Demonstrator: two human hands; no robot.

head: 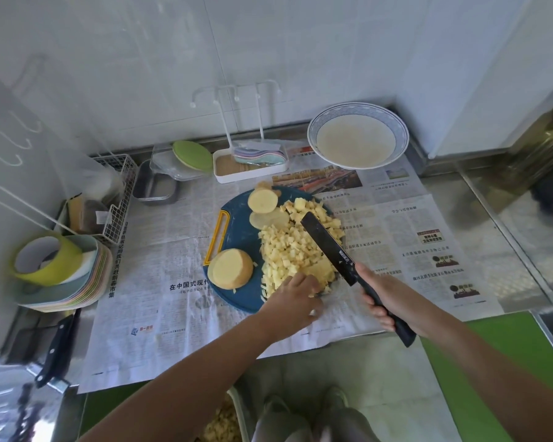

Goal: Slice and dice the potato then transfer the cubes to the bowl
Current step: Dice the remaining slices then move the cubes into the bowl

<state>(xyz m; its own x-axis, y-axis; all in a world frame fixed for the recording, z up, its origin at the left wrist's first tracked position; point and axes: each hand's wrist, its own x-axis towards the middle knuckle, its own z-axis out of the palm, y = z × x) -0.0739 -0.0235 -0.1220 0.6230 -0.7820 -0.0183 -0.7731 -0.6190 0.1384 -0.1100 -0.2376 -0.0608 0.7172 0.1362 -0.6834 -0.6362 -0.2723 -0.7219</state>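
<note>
A round blue cutting board [237,237] lies on newspaper and carries a big heap of potato cubes [296,240]. A half potato [232,272] stands at its near left, a smaller potato piece [262,200] and a thin slice [268,219] at its far side. My right hand [380,298] grips the handle of a black knife [328,247] whose blade lies slanted over the cubes. My left hand [292,301] holds down a stack of potato slices [320,269] at the board's near edge, fingers curled. A white bowl with a blue rim [358,135] stands empty at the back right.
A stack of pastel plates with a green cup [61,272] sits at the left, a second knife [58,346] below it. A wire rack [115,199], metal tins [155,186] and a white tray [249,164] line the back. A bin of cubes [224,422] stands below the counter.
</note>
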